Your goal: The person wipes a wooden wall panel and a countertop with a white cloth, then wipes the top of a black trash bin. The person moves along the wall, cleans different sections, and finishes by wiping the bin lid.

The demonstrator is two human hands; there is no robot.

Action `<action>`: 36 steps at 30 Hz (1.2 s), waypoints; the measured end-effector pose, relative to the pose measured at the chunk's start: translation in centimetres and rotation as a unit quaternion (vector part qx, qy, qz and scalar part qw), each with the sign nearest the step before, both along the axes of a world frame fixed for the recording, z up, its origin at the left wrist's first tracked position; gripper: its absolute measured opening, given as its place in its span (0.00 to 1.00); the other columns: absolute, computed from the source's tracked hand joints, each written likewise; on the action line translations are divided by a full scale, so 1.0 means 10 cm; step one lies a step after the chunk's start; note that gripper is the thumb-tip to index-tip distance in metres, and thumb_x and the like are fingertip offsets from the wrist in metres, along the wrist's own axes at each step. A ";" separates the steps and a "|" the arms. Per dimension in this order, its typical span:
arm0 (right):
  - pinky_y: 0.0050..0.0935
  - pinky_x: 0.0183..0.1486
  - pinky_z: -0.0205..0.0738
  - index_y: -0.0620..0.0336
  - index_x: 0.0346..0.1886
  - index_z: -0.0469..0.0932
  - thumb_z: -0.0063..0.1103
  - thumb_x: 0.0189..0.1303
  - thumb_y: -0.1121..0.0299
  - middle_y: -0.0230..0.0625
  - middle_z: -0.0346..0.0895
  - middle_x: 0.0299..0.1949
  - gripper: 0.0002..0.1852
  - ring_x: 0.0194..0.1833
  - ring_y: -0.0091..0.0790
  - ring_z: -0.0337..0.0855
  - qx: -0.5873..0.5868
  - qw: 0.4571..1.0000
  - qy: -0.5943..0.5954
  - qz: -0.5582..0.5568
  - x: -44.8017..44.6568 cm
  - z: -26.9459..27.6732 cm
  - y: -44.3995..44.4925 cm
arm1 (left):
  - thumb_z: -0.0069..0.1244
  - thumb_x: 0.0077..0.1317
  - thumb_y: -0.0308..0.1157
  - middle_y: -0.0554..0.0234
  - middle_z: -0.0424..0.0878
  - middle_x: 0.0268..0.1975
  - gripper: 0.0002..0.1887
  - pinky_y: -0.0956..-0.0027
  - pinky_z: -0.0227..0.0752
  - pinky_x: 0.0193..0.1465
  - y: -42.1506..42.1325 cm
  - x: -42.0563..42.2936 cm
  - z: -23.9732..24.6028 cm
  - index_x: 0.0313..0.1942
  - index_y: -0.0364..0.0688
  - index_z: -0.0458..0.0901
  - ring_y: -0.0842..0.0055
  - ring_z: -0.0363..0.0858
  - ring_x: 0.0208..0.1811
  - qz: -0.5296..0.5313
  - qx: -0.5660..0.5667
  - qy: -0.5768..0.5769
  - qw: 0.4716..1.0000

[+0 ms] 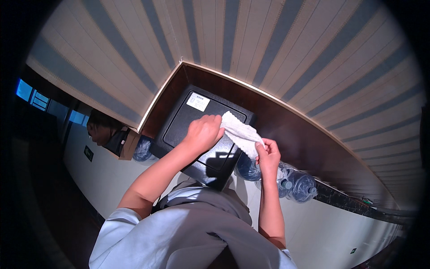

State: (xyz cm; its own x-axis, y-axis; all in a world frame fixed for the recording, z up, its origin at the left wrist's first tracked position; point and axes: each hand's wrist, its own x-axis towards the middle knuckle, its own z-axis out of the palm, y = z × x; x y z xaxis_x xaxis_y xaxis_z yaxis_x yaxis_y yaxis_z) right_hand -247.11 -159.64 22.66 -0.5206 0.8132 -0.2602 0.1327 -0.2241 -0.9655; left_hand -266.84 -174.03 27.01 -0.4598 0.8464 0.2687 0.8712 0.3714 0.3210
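Note:
Between my two hands a white cloth point(241, 131) with scalloped edges is stretched out, with a fold along its length. My left hand point(205, 130) grips one corner, its fingers curled into a fist. At the opposite end my right hand point(269, 155) pinches the cloth between thumb and fingers. Below the cloth is the black top of a box-like appliance point(181, 124), perhaps a water dispenser. A white label point(198, 101) with writing is stuck near its far edge. Shadows and a bright patch of light fall on the near part of the top.
The appliance stands in a corner of dark wood panelling point(285, 124) under striped wallpaper point(275, 43). Large clear water bottles point(300, 186) in plastic wrap stand on the pale tiled floor point(302, 222) at right. Another bottle point(142, 149) and a cardboard box point(129, 146) are at left.

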 end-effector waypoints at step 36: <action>0.31 0.47 0.80 0.67 0.59 0.82 0.69 0.63 0.73 0.41 0.74 0.42 0.20 0.39 0.31 0.81 0.395 0.917 -0.055 0.029 -2.51 0.18 -0.09 | 0.54 0.68 0.17 0.45 0.82 0.48 0.10 0.68 0.87 0.54 0.88 -1.69 0.04 0.47 0.21 0.78 0.63 0.86 0.50 0.346 0.582 -0.638 0.367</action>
